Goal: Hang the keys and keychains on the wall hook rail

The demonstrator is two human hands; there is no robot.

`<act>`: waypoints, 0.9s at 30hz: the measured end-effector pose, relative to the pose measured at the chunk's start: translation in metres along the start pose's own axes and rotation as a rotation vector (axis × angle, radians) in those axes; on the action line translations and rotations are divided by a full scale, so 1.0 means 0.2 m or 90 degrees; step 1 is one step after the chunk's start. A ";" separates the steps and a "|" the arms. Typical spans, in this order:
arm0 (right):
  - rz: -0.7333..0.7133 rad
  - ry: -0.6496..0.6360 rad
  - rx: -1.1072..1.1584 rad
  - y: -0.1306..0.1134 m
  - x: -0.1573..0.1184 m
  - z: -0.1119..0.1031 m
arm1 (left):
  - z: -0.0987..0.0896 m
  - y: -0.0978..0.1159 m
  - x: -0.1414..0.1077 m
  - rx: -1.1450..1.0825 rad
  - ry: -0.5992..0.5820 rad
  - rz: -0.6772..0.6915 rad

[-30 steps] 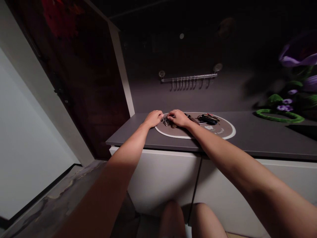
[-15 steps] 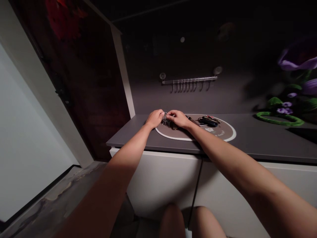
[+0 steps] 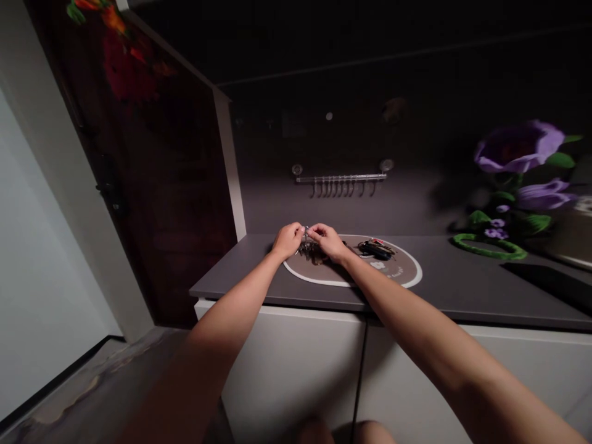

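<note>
Left hand (image 3: 287,239) and right hand (image 3: 329,242) nearly met, fingertips pinched together on the top of a bunch of keys (image 3: 305,249), which hung over the left end of an oval mat (image 3: 319,279). Dark, tangled items (image 3: 377,250) lay towards the mat's right end, by its back edge. Past that end, purple flowers (image 3: 520,151) stood near the countertop's (image 3: 247,274) back edge; behind, a hook rail (image 3: 342,179) crossed the wall.
</note>
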State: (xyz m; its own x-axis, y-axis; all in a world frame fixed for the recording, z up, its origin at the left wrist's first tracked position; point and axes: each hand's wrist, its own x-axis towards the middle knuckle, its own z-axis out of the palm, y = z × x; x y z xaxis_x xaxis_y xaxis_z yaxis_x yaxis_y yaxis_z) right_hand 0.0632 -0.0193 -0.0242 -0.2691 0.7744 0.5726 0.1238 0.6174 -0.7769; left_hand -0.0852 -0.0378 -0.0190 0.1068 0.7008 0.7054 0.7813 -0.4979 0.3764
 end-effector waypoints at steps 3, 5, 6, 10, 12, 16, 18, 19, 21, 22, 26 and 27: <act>-0.010 0.036 0.020 -0.02 0.02 -0.02 | -0.02 0.04 0.05 -0.005 0.012 0.012; -0.014 0.045 0.027 -0.03 0.05 -0.03 | -0.03 0.07 0.10 -0.001 0.012 0.013; -0.013 0.046 0.034 -0.04 0.07 -0.04 | -0.03 0.08 0.12 0.000 0.015 0.010; 0.029 0.079 0.092 -0.07 0.17 -0.07 | -0.01 0.10 0.18 0.001 0.076 -0.017; 0.064 0.119 0.132 -0.08 0.22 -0.08 | 0.01 0.10 0.18 0.032 0.104 -0.031; 0.121 0.173 0.200 -0.11 0.33 -0.10 | 0.05 0.05 0.14 0.137 0.070 -0.036; 0.132 0.189 0.223 -0.12 0.38 -0.10 | 0.06 0.01 0.12 0.173 0.023 -0.022; 0.138 0.198 0.236 -0.13 0.41 -0.09 | 0.06 -0.01 0.11 0.182 0.004 -0.018; 0.152 0.224 0.259 -0.13 0.47 -0.08 | 0.06 -0.04 0.11 0.186 -0.013 -0.019; 0.158 0.236 0.267 -0.13 0.49 -0.08 | 0.06 -0.05 0.11 0.185 -0.014 -0.025; 0.162 0.268 0.249 -0.13 0.58 -0.06 | 0.06 -0.07 0.11 0.177 -0.014 -0.041; 0.164 0.276 0.237 -0.12 0.59 -0.05 | 0.06 -0.07 0.11 0.174 -0.017 -0.041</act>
State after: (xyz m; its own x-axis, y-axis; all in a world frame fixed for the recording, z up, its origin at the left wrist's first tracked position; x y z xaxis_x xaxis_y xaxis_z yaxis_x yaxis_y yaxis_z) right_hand 0.0379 0.0587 0.0660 0.1469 0.9259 0.3481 -0.2294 0.3742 -0.8985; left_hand -0.0867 -0.0094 -0.0150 0.0645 0.7420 0.6673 0.9238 -0.2974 0.2413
